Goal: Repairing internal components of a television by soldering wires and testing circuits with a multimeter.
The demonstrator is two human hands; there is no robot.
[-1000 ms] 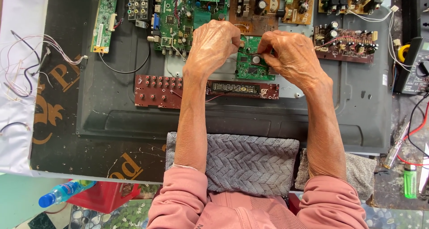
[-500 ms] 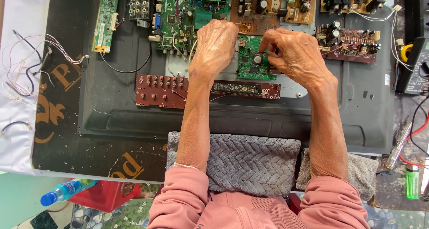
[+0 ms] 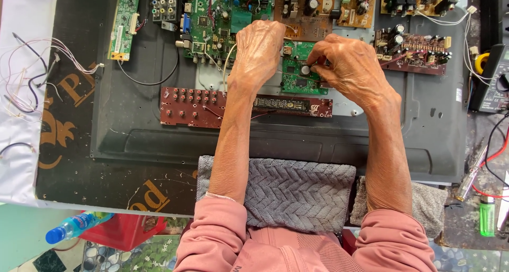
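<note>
While our left hand (image 3: 258, 52) lies curled on the small green circuit board (image 3: 297, 76) at upper centre, we cannot tell what it holds. Our right hand (image 3: 350, 65) pinches narrowly at a round part on that board, above the long red board (image 3: 201, 101).

Your left hand (image 3: 258, 52) covers the left edge of the small green board (image 3: 297, 73), so you can't see what its fingertips touch there. Your right hand (image 3: 352, 65) hides the board's right side, and whatever its fingers pinch is too small to make out. Above both hands, the big green board (image 3: 212, 15) and the brown board (image 3: 305, 9) run off the top edge. Far right of your right hand, the multimeter (image 3: 496, 81) is cut by the frame.
</note>
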